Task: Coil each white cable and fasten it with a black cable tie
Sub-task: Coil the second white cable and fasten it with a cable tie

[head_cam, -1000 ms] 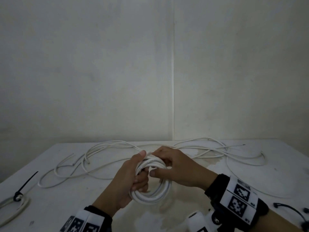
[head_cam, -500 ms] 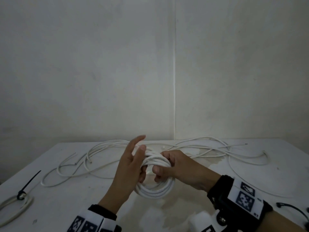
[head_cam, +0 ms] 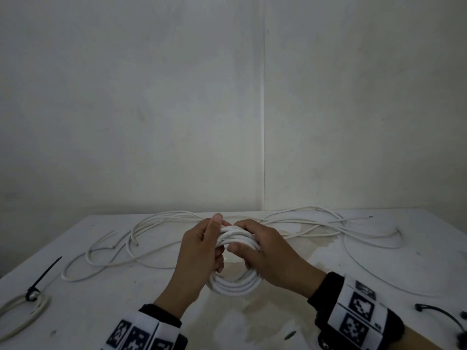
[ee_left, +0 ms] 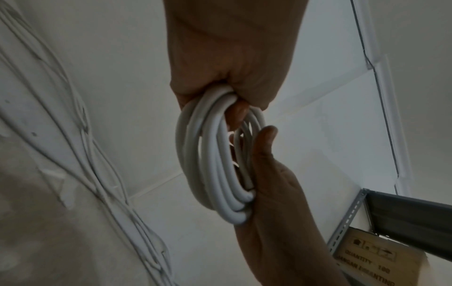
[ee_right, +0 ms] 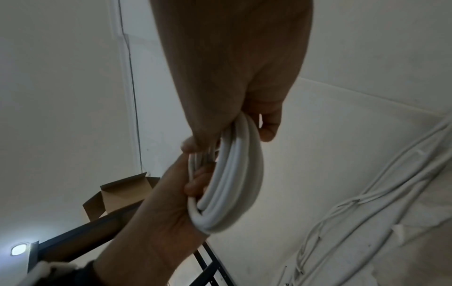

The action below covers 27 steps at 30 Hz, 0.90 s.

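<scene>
Head view: the white table carries, from largest to smallest, the loose white cables sprawled from 10 to 2 o'clock of your hands, the coil you hold at the centre, an already tied coil at 8 o'clock at the left edge, and spare black cable ties at 4 o'clock beside your right wrist.

Your left hand curls its fingers through the coil's opening and clamps the turns on the coil's 9 o'clock side. Your right hand wraps the turns on the 1 to 3 o'clock side, thumb pressed across the front.

Left wrist view: the coil stands on edge between both palms, its ring plane upright and its turns lying tight together. The lower arc at 6 o'clock hangs bare, clear of every finger.

You probably have the winding finished and the fastening still ahead. The spare ties lie nearer your right hand, so that hand seems the one to free; the left would then hold the turns alone. The bare lower arc looks the easiest place to pass a tie around.
</scene>
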{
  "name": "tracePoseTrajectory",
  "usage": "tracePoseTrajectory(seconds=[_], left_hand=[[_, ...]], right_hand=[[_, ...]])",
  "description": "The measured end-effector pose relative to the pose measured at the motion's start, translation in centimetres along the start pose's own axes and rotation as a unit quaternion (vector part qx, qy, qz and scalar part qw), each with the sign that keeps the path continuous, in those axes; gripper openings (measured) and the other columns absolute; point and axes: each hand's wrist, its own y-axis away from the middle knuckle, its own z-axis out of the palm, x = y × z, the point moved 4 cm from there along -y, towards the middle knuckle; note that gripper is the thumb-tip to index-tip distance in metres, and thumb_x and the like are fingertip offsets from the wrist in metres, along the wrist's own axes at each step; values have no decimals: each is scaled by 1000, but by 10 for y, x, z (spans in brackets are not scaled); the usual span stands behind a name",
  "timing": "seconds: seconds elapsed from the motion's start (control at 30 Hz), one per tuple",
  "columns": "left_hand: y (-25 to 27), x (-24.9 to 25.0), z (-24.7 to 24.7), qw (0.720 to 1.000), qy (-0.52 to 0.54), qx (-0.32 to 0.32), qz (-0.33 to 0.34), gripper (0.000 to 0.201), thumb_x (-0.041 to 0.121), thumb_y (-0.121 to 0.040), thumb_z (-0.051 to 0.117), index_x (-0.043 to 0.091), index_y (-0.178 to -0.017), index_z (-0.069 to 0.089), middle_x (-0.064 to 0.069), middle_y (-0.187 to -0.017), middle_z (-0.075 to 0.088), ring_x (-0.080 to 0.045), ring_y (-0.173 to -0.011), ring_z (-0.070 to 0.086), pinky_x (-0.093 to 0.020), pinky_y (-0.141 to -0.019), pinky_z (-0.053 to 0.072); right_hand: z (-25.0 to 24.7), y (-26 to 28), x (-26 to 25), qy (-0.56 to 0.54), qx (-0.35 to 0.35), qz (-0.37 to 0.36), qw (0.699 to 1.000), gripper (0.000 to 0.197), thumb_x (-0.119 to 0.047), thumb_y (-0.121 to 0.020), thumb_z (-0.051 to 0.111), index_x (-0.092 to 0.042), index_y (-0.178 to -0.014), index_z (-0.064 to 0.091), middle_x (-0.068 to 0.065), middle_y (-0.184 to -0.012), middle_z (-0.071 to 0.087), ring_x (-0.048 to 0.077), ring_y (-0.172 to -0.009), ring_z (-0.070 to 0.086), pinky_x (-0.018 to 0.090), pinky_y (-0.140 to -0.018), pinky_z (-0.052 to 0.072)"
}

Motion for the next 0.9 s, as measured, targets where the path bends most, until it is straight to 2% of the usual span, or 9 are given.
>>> tracePoseTrajectory(seconds=[0.07,0.23,0.37,0.47,0.53,0.6,0.67,0.77,0.9], left_hand=[[1,-2,2,999,17,12,-30,40,29,-97,40,4,-70,57,5,-38,36,-10,-32,33,-22,-36,33],[4,-10,7,993,87,10,-85,45,33,-97,38,7,-63,54,5,-40,31,-10,-33,29,-22,-38,32],[7,-13,17,998,49,16,-40,55,31,-96,41,18,-44,55,2,-36,36,-11,-32,32,-21,-37,32],[2,-15,13,997,41,61,-25,60,29,-97,42,18,-40,57,-1,-36,40,-13,-31,35,-21,-38,31],[-1,-15,7,994,61,82,-32,55,29,-96,42,16,-46,60,0,-36,38,-12,-31,34,-21,-37,31],[-3,-13,4,994,62,80,-34,49,28,-97,42,9,-56,60,2,-35,36,-10,-30,33,-21,-35,31],[-4,-13,6,995,55,71,-37,47,28,-97,41,6,-59,59,4,-33,35,-10,-30,32,-20,-35,30],[-4,-14,8,994,67,59,-57,45,28,-97,40,5,-63,57,6,-34,33,-9,-29,30,-19,-35,30],[-4,-13,6,997,54,47,-38,41,28,-97,39,2,-70,54,6,-36,35,-8,-30,31,-20,-35,31]], right_hand=[[-1,0,0,-4,34,-20,999,14,-36,-83,63,-29,-90,54,-11,-68,56,1,-53,53,14,-53,40],[-4,-3,3,21,29,-12,999,18,-37,-86,59,-21,-93,56,-12,-75,57,-3,-65,52,10,-61,39],[-3,-4,5,-42,20,4,999,32,-55,-83,45,-25,-83,57,-9,-75,59,1,-67,54,20,-66,43],[-1,-2,4,-82,-5,41,996,37,-50,-77,49,-16,-89,59,-5,-74,62,3,-64,58,20,-63,46],[-3,1,6,-120,-1,64,991,40,-45,-74,55,-10,-93,60,-2,-73,63,6,-62,60,20,-61,47],[-5,3,8,-148,8,79,986,39,-41,-74,58,-8,-92,62,3,-72,64,11,-64,60,23,-63,48],[-5,4,9,-187,9,95,978,27,-33,-78,61,-9,-89,64,6,-70,64,14,-62,59,24,-61,48],[-3,3,9,-235,10,122,964,8,-18,-86,59,-12,-84,63,1,-59,60,10,-49,52,20,-51,45],[-4,1,9,-222,-9,133,966,11,-16,-88,58,-5,-93,59,2,-64,60,11,-53,55,20,-54,46]])
